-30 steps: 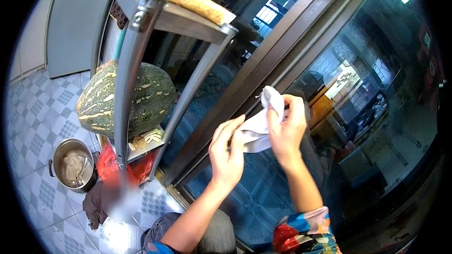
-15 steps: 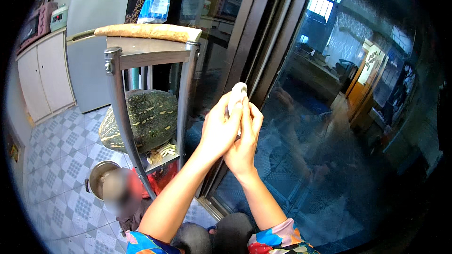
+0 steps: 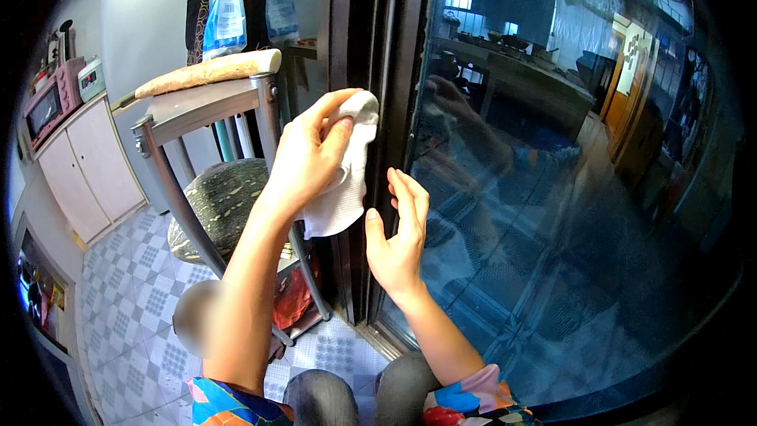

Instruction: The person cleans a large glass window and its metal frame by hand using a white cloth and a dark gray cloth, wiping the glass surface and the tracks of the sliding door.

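A limp white knit cloth (image 3: 343, 193) with fine ribs, sock-like in shape, hangs from my left hand (image 3: 307, 154). The thumb and fingers pinch its upper part, and its lower end falls free beside the dark door frame (image 3: 388, 110). To the right and a little lower is my right hand (image 3: 400, 241), open, with the thumb apart from the fingers and nothing in it. Just beyond that hand stands a dark glass door (image 3: 536, 252), which reflects my arms and a room.
At left, a metal-legged rack (image 3: 209, 114) carries a long pale root or gourd (image 3: 209, 71) on top and a big green pumpkin (image 3: 225, 205) below. A red bag (image 3: 293, 300) sits at its foot. Farther left are a white cabinet (image 3: 95, 166) and a pink oven (image 3: 54, 106).
My hands, earlier together around the bunched cloth, have parted. The left has moved up and left with the cloth, which now hangs loose. The right has let go and opened. The view has shifted.
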Available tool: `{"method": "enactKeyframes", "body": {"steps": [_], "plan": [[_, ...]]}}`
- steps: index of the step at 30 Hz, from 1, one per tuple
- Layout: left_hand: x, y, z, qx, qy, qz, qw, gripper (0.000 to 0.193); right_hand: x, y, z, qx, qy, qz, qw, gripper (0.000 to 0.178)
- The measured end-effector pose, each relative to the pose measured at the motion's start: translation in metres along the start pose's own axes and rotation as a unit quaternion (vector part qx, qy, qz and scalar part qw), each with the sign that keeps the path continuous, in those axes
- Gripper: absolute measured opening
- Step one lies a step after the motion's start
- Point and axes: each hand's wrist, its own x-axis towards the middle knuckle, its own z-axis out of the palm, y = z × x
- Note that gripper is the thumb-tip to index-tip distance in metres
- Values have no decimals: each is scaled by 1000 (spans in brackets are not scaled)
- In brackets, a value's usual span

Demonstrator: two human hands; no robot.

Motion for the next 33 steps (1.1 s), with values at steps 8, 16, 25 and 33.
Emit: {"method": "enactKeyframes", "body": {"steps": [8,16,25,33], "plan": [[-1,4,26,190,66,2,980,31,5,3,12,133,-7,38,990,59],[-58,-40,53,156,40,-127,979,36,-46,20,1,94,72,124,985,37],[-136,-107,76,100,-50,-259,959,34,-74,17,-5,67,54,133,987,33],[-140,-48,75,99,20,-127,987,39,-82,26,-9,83,-94,151,981,56]]}}
